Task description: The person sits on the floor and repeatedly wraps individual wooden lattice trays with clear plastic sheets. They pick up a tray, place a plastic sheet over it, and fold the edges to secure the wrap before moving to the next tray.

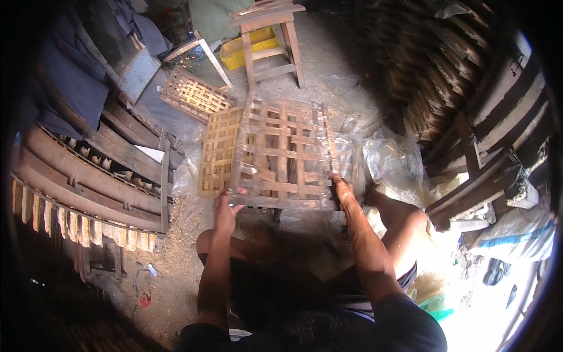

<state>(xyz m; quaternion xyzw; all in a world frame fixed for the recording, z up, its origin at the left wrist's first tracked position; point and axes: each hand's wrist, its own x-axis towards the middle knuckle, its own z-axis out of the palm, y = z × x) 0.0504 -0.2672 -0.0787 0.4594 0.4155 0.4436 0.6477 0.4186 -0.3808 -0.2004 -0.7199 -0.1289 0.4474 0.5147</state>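
Before me is a wooden frame with a woven slat lattice (pixel 281 152), tilted and somewhat blurred. My left hand (pixel 227 208) grips its near left corner. On the right side rail, close to the near corner, my right hand (pixel 342 190) is closed around the wood. Partly behind the held frame, to its left, lies a lighter woven lattice panel (pixel 216 152). Farther off at the upper left, another lattice panel (pixel 198 93) in a wooden frame rests near the floor. What supports the held frame from below is mostly hidden.
A wooden stool (pixel 268 20) stands ahead, with a yellow plastic crate (pixel 249 47) behind its legs. Clear plastic sheeting (pixel 391 158) lies at the right. Wooden racks (pixel 92 185) flank the left, and stacked slatted boards (pixel 435 79) the right. A white sack (pixel 519 233) is at far right.
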